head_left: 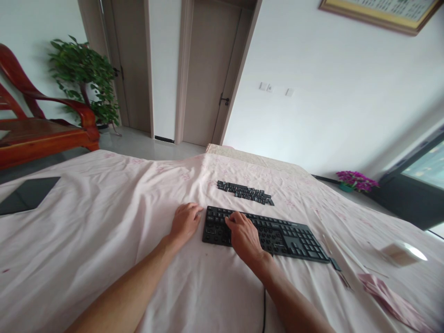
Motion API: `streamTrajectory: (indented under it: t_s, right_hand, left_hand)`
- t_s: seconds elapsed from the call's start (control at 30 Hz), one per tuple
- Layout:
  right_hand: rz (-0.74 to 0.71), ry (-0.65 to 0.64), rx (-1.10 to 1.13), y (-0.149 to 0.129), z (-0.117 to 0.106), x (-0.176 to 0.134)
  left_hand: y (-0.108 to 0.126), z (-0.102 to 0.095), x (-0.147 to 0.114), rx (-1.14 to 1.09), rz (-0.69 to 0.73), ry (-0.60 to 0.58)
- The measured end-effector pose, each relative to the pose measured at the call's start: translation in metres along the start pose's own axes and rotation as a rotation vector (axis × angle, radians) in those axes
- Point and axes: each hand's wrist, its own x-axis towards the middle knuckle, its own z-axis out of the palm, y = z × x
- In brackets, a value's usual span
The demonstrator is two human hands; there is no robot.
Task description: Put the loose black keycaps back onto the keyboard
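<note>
A black keyboard [300,238] lies on the pale pink cloth; many keycaps are off its left and middle parts, leaving bare sockets. Over its left half is my right hand [244,236], fingers bent and drawn together at the upper key rows. What lies between those fingertips, if anything, is hidden. My left hand [185,224] rests on the cloth just off the keyboard's left end, fingers lying loosely on the fabric with nothing seen in them. Behind the keyboard, loose black keycaps [246,192] are laid out in rows.
The keyboard's cable [264,305] runs toward me. Right of it lie a slim tool [344,280], a crumpled pink cloth [391,296] and a clear-lidded container [404,254]. A dark flat panel [29,194] is at far left. Beyond stand a wooden chair [52,138] and a plant [85,76].
</note>
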Motion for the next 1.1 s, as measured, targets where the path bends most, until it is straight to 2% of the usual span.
streamTrajectory:
  t_s: [0.17, 0.3, 0.53, 0.63, 0.8, 0.93, 1.1]
  right_hand:
    - [-0.006, -0.021, -0.003, 0.0, 0.003, -0.003]
    - [0.0, 0.004, 0.083, 0.008, 0.006, -0.003]
    - [0.129, 0.172, 0.265, 0.042, 0.011, 0.017]
    - [0.255, 0.215, 0.229, 0.066, 0.014, 0.035]
    - [0.354, 0.157, 0.112, 0.094, 0.023, 0.067]
    - [0.322, 0.095, 0.001, 0.095, 0.031, 0.085]
    - [0.261, 0.081, -0.093, 0.09, 0.038, 0.096]
  left_hand:
    - [0.001, 0.0, 0.0, 0.001, 0.013, 0.001]
    - [0.0, 0.002, 0.0, -0.008, 0.011, -0.003]
    - [-0.001, 0.003, 0.001, -0.003, 0.019, 0.006]
    - [0.0, 0.003, 0.0, -0.002, 0.021, 0.002]
    - [0.001, 0.002, 0.0, 0.002, 0.026, 0.006]
    - [0.001, 0.002, 0.0, -0.003, 0.028, 0.012]
    - [-0.002, 0.004, 0.0, -0.002, 0.032, 0.008]
